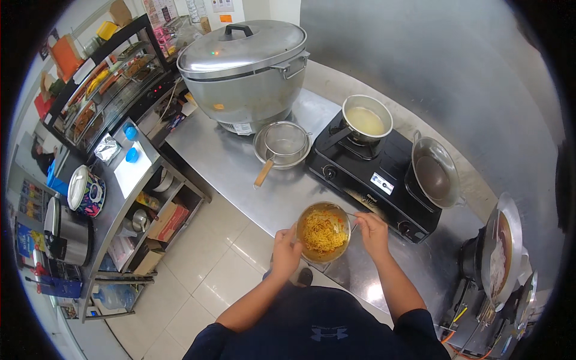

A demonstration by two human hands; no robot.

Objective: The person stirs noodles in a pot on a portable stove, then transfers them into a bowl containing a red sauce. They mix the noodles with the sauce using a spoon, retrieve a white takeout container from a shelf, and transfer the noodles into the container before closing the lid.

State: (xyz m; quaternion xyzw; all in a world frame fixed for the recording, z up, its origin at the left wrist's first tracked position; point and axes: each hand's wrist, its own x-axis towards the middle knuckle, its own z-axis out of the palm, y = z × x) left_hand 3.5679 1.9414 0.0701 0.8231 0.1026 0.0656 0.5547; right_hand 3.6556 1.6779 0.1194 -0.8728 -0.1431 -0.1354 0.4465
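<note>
Yellow noodles (325, 233) with orange bits fill part of a round metal bowl (320, 257) at the front edge of the steel counter. My left hand (286, 253) grips the bowl's left rim, the thumb over its edge. On the right side, my right hand (371, 231) pinches the thin handle of a metal utensil (353, 214). Its other end reaches into the bowl, where the noodles partly hide it, so I cannot tell whether it is a spoon or a fork.
Behind the bowl stands a black two-burner gas stove (360, 175) bearing a saucepan (366, 120) of cloudy liquid and a wok (433, 173). A wood-handled strainer (286, 139) rests in a metal basin beside a large rice cooker (243, 76). Another large pan (501, 256) sits far right.
</note>
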